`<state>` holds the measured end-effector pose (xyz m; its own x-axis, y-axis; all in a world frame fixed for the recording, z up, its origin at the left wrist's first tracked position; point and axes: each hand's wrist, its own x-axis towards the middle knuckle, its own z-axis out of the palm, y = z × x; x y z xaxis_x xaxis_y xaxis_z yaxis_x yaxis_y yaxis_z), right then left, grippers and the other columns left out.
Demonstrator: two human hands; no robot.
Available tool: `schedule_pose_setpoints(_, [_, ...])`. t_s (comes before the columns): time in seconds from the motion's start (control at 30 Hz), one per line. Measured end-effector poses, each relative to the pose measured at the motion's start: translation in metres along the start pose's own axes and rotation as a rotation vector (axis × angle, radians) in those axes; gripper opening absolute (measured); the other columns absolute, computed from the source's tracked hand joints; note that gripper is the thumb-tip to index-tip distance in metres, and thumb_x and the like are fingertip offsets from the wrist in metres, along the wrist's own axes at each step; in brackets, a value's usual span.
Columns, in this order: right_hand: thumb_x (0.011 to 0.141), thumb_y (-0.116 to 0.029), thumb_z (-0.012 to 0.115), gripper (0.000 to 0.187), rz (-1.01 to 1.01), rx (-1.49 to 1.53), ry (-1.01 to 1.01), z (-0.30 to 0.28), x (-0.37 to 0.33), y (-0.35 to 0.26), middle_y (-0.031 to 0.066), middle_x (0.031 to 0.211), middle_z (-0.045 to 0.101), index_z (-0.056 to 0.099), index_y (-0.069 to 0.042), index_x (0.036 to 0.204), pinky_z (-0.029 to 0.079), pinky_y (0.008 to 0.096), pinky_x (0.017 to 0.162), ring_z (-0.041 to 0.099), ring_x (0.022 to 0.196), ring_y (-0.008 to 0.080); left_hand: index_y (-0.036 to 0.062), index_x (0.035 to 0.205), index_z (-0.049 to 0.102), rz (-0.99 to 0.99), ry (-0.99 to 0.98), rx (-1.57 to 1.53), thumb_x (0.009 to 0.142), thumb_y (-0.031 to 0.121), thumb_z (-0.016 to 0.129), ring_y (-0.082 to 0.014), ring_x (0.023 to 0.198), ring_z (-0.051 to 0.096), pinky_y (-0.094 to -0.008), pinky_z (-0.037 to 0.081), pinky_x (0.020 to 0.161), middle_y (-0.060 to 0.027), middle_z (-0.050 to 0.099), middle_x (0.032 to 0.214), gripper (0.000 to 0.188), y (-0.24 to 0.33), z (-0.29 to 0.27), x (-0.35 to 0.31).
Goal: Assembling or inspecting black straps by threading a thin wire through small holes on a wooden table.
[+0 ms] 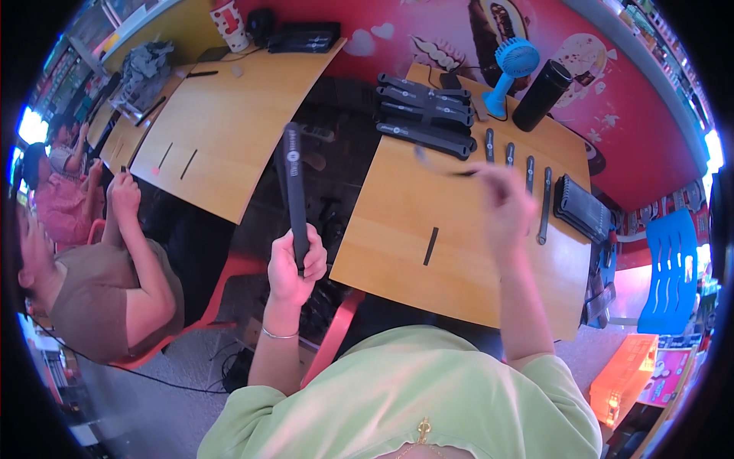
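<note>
Standing to the right is a wooden table (390,229); over it the right hand (506,205) blurs, its grip unclear to me. The left hand (293,264) clasps an upright black strap (295,176); 4 black strips (545,206) lie in a row.

Bright indoor light covers the table (474,279). The right hand (508,203) is smeared by blur. White glare flares at both side rims; fisheye distortion bends edges near black corners.
</note>
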<state>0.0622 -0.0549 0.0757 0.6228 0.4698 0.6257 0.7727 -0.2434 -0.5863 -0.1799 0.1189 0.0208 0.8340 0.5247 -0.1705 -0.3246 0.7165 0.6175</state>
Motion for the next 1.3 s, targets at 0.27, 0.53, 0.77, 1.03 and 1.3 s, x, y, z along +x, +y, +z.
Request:
schedule_pose_setpoints(0.27, [0.075, -0.033, 0.068, 0.030, -0.218, -0.097, -0.613, 0.073, -0.094, -0.013, 0.0059, 0.084, 0.064, 0.063, -0.012, 0.095, 0.051, 0.0344, 0.058, 0.065, 0.071, 0.0239, 0.0083, 0.087, 0.049, 0.028, 0.040, 0.065, 0.095, 0.030, 0.032, -0.0083, 0.042, 0.031, -0.0214, 0.022, 0.038, 0.0013, 0.036, 0.055, 0.029, -0.008, 0.008, 0.003])
schedule_pose_setpoints(0.53, [0.074, -0.042, 0.068, 0.041, -0.208, -0.103, -0.704, 0.075, -0.080, -0.012, 0.0073, 0.107, 0.059, 0.062, -0.010, 0.100, 0.051, 0.0345, 0.062, 0.064, 0.079, 0.0232, 0.0073, 0.093, 0.050, 0.039, 0.131, 0.074, 0.096, 0.032, 0.034, -0.0073, 0.044, 0.032, -0.0208, 0.024, 0.040, 0.0018, 0.038, 0.056, 0.029, -0.012, -0.004, -0.001])
schedule_pose_setpoints(0.77, [0.078, -0.031, 0.068, 0.039, -0.259, -0.297, -0.623, 0.106, -0.064, 0.013, 0.0112, 0.106, 0.054, 0.059, -0.005, 0.104, 0.052, 0.0344, 0.064, 0.063, 0.081, 0.0238, 0.0064, 0.094, 0.051, 0.042, 0.136, 0.073, 0.096, 0.031, 0.034, -0.0073, 0.044, 0.034, -0.0206, 0.026, 0.040, 0.0019, 0.038, 0.057, 0.030, -0.015, 0.002, 0.000])
schedule_pose_setpoints(1.03, [0.078, -0.035, 0.068, 0.042, -0.073, -0.419, -0.628, 0.133, -0.034, 0.034, 0.0089, 0.109, 0.052, 0.058, -0.006, 0.107, 0.051, 0.0347, 0.068, 0.062, 0.086, 0.0249, 0.0035, 0.110, 0.050, 0.145, 0.050, 0.152, 0.098, 0.032, 0.034, -0.0117, 0.061, 0.047, -0.0235, 0.038, 0.050, -0.0035, 0.048, 0.071, 0.035, -0.023, 0.009, 0.000])
schedule_pose_setpoints(1.3, [0.076, -0.037, 0.070, 0.042, 0.030, -0.428, -0.529, 0.144, -0.023, 0.036, 0.0118, 0.102, 0.051, 0.056, -0.007, 0.102, 0.052, 0.0347, 0.063, 0.062, 0.080, 0.0251, 0.0045, 0.122, 0.044, 0.225, -0.017, 0.192, 0.099, 0.028, 0.038, -0.0179, 0.081, 0.059, -0.0302, 0.052, 0.064, -0.0079, 0.057, 0.088, 0.034, -0.033, 0.024, -0.001])
